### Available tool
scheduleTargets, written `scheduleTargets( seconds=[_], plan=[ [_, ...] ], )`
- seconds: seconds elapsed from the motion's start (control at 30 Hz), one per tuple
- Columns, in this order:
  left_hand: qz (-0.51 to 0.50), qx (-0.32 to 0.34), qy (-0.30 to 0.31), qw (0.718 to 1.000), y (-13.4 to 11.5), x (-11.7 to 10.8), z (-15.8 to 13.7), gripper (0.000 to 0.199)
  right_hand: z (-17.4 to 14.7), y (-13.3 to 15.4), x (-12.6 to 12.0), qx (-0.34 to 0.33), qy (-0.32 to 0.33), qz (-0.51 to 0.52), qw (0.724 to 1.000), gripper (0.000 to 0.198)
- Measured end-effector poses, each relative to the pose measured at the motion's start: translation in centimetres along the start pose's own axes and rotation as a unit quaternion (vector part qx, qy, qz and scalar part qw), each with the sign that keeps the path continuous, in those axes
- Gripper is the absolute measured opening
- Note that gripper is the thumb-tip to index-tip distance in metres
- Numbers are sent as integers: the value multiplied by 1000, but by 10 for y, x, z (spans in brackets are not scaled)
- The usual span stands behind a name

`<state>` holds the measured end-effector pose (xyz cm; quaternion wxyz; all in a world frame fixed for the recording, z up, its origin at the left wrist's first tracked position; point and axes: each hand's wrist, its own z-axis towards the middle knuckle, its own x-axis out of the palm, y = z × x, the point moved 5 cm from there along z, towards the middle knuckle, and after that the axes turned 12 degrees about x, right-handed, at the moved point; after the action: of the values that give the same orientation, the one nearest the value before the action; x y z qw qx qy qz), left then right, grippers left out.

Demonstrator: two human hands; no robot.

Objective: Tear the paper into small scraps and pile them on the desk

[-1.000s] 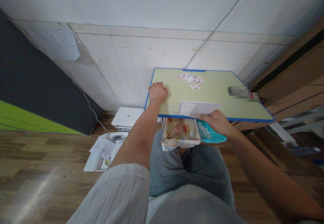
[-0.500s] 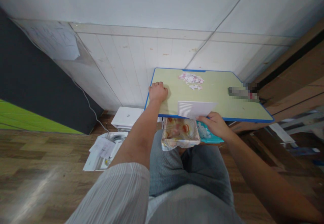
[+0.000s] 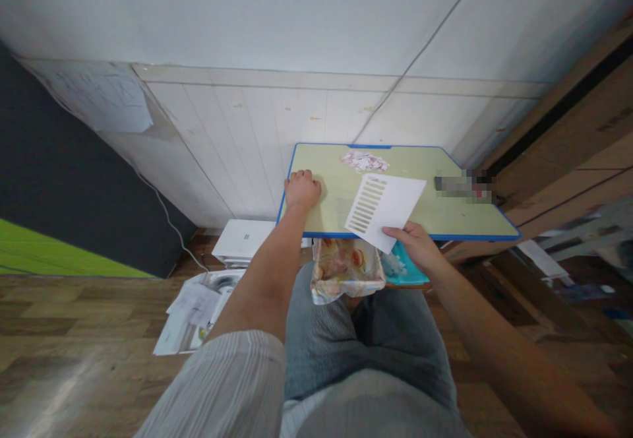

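Observation:
My right hand (image 3: 415, 243) pinches the lower corner of a white card with a column of slots cut through it (image 3: 388, 207). The card is tilted above the front edge of a pale yellow-green table (image 3: 326, 217) with a blue rim. On the table's left side rests my left hand (image 3: 302, 190), fingers curled under; what they hold, if anything, is hidden. Beyond the card lies a pile of small white and pinkish pieces (image 3: 366, 161).
A pixelated object (image 3: 459, 186) lies at the table's right. Below the front edge are a patterned lined bin (image 3: 346, 286) and a turquoise tray (image 3: 415, 273) with whitish contents. White boxes (image 3: 242, 240) stand on the floor at left; brown cartons (image 3: 558, 134) rise at right.
My right hand has raised and turned the slotted card, so its face and slots now show more fully. My left hand stays in place on the table. The view has shifted slightly.

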<state>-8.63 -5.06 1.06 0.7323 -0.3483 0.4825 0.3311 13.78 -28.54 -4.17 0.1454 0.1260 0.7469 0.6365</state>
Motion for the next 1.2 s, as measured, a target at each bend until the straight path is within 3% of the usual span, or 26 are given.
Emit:
scheduleTargets(
  seconds=[0.17,0.33,0.57,0.83,1.07,1.2],
  plan=[
    [20,11,8,1000,4,1,3,42,2,5,-9,-55,-104,121,986,51],
    [37,14,6,999,7,1,5,45,0,8,-10,-77,-157,164,971,43],
    [42,10,5,999,8,0,3,43,1,54,-23,-168,-211,220,937,35],
    [47,7,12,999,8,-3,3,41,22,75,-32,-155,-185,96,966,45],
    [36,-60,11,998,5,1,26,39,107,81,-39,-101,-114,-64,986,47],
    [29,-30,-12,999,-19,15,64,32,156,80,-36,-117,-90,-141,979,43]
  ],
)
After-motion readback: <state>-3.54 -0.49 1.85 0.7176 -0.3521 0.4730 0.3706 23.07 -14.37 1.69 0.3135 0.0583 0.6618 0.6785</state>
